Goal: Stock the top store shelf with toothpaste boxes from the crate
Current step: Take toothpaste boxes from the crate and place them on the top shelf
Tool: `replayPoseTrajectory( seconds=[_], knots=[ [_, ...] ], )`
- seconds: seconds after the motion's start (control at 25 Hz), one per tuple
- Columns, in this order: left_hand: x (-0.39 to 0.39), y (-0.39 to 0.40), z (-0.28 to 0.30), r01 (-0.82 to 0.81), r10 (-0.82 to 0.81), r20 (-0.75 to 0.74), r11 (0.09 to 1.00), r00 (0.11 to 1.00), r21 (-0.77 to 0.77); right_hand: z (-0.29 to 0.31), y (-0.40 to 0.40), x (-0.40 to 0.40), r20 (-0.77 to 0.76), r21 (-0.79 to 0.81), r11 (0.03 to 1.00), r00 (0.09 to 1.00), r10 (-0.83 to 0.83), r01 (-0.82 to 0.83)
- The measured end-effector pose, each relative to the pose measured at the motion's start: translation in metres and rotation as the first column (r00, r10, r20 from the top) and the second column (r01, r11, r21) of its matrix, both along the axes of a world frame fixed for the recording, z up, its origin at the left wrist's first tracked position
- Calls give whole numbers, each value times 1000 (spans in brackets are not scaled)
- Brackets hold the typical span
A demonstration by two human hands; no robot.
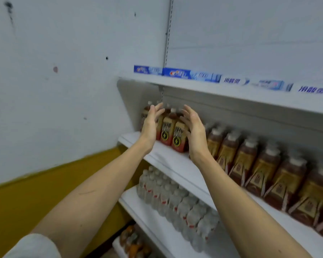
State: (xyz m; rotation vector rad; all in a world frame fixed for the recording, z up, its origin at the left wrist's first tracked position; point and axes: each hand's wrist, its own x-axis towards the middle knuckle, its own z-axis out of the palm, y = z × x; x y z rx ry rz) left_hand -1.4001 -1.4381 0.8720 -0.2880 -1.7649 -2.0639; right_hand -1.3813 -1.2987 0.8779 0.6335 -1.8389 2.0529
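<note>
Both hands empty, raised in front of the second shelf, palms facing each other. Left hand (151,125) fingers straight and loosely spread, holding nothing. Right hand (193,130) fingers relaxed, slightly bent, holding nothing. Gap between the two palms; brown drink bottles (169,132) with a lightning-bolt label show through it, on the second shelf (168,161). Whether either hand touches a bottle: cannot tell.

Toothpaste boxes lie on their sides in a row along the top shelf (194,86), above the hands and apart from them. Two blue boxes (177,73) at the left end, end to end; further right, white-and-blue boxes (268,84) running to the right frame edge. Crate not in view.

Second shelf, right of the hands: long row of brown bottles with gold labels (259,164), white caps, packed close. Third shelf (138,205): clear water bottles (175,200) in tight rows. Lowest level: orange-tinted bottles (132,241), blurred. Left: white wall (54,90) with a yellow band (35,198) low down. Light sleeve (35,246) on left arm.
</note>
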Motion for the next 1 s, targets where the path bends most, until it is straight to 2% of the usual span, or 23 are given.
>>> replayPoseTrajectory(
  seconds=[0.2,0.52,0.8,1.0],
  knots=[
    [25,-25,-107,-32,37,208,999,977,-28,-92,-13,10,228,115,993,974,12,-39],
    [57,-44,-256,-11,13,515,1000,857,-7,-232,-38,39,526,207,971,850,-9,-117],
    [81,-67,-368,-3,-50,750,998,660,69,-349,-58,61,798,268,945,592,-108,-189],
    [95,-81,-450,-30,-109,890,990,443,136,-436,-64,75,918,250,954,353,-180,-165]
  ],
)
